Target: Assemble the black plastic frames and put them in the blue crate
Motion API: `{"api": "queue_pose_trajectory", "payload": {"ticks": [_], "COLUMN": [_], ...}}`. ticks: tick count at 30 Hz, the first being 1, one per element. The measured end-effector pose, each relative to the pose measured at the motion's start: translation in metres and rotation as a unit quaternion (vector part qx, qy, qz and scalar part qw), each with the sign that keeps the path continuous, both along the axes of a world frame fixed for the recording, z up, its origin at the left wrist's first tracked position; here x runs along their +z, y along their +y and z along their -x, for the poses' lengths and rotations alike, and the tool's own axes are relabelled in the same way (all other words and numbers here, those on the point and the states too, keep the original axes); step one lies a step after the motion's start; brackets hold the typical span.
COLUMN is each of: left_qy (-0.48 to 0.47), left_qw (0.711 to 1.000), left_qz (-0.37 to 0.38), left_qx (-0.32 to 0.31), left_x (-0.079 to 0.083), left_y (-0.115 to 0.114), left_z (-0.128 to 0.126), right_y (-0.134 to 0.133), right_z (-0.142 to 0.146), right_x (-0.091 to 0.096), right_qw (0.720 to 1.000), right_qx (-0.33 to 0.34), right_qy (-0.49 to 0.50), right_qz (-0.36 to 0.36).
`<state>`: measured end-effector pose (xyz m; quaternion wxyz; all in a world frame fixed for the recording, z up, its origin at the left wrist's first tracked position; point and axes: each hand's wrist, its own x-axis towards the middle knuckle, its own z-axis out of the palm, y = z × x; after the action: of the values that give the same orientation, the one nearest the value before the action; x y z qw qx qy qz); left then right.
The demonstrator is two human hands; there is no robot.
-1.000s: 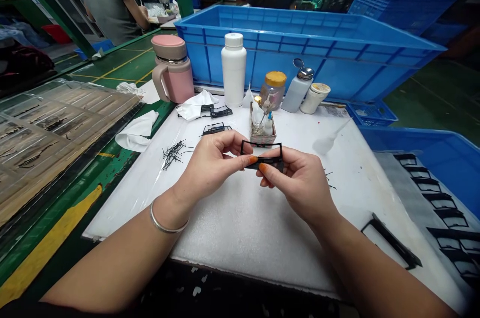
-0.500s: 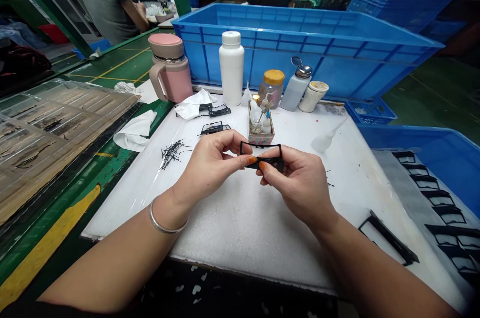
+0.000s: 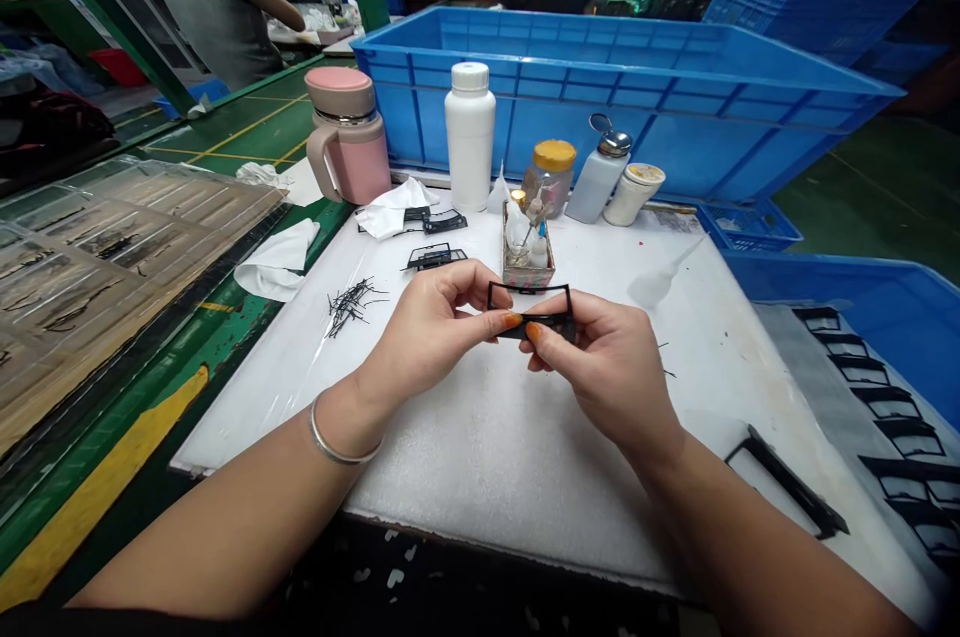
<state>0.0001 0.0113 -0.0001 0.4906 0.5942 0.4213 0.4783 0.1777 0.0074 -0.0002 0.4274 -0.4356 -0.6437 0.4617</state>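
- Left hand (image 3: 439,332) nearly closed: thumb and fingertips pinch the left end of a black plastic frame (image 3: 530,309), a thin rectangular piece with one thicker long bar.
- Right hand (image 3: 609,367) nearly closed too, pinching the frame's right end between thumb and curled fingers. Orange-painted nails on both hands; hands close together, just apart.
- Frame held in the air above the middle of the tabletop (image 3: 480,507), thick bar lowest, just in front of a small cardboard box (image 3: 527,262) packed with little bottles.
- Metal bangle (image 3: 337,442) around the left wrist.
- Left of the hands, a loose bundle of thin black pins (image 3: 349,307) lies on the tabletop; a folded white cloth (image 3: 276,260) sits near the left edge.
- Toward the far edge, two small black frames (image 3: 436,257) lie beside a second white cloth (image 3: 390,202).
- Far edge: pink insulated mug (image 3: 346,142), white plastic bottle (image 3: 470,137), yellow-lidded jar (image 3: 551,177), pump dispenser bottle (image 3: 598,182).
- Another black frame (image 3: 787,482) lies near the right corner; more sit in rows in a blue crate (image 3: 885,277) to the right.
- Large blue crate (image 3: 622,107) behind the tabletop.
- Co-worker (image 3: 210,2) stands at the upper left, facing away.
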Motion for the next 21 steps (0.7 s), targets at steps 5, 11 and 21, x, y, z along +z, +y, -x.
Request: {"api": "queue_pose_trajectory", "payload": {"ticks": [5, 11, 21], "left_qy": [-0.059, -0.081, -0.074], "left_qw": [0.995, 0.991, 0.993], "left_qz": [0.073, 0.092, 0.063], "left_qx": [-0.043, -0.058, -0.064], "left_x": [-0.0032, -0.0036, -0.0037], "left_y": [0.0063, 0.0075, 0.0069], "left_z": [0.0054, 0.0082, 0.0068], "right_y": [0.0042, 0.0031, -0.0016], "right_z": [-0.0032, -0.0051, -0.0035], "right_x": [0.0009, -0.0023, 0.0021], "right_qw": [0.986, 0.969, 0.969], "right_qx": [0.086, 0.111, 0.103], "right_qy": [0.106, 0.154, 0.151], "right_qz": [0.093, 0.160, 0.169]}}
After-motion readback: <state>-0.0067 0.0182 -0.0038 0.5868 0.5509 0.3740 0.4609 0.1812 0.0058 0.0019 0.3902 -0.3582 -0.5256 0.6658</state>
